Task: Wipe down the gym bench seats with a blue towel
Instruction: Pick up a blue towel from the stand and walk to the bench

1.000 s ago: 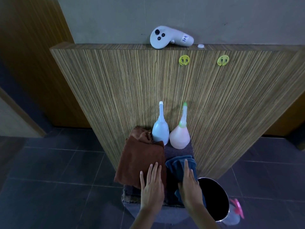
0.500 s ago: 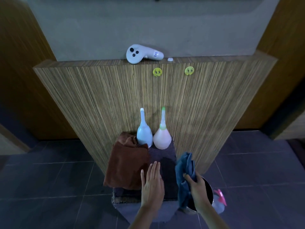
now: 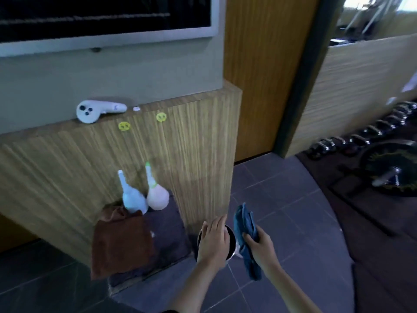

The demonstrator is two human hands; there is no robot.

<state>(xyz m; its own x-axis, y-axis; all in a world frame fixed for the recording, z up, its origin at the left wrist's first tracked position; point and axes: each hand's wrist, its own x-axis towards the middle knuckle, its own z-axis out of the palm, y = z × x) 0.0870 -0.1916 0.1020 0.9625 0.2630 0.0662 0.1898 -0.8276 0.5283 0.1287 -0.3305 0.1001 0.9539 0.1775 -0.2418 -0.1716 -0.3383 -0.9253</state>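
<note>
Blue towel [image 3: 245, 223] apparently within right hand [image 3: 260, 245]

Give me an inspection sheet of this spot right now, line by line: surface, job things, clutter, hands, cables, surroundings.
Surface: low stand with a dark cover, against the wood panel.
Job's things: blue towel bunched in the right hand; no bench in view.
Clutter: brown towel, blue spray bottle and pink spray bottle on the stand; dark bin beside it; white controller on the ledge.
Hands: right hand has its grip on the towel; left hand open, fingers straight, over the bin.
Cables: nothing seen.
Surroundings: tiled floor; dumbbells at the right.
</note>
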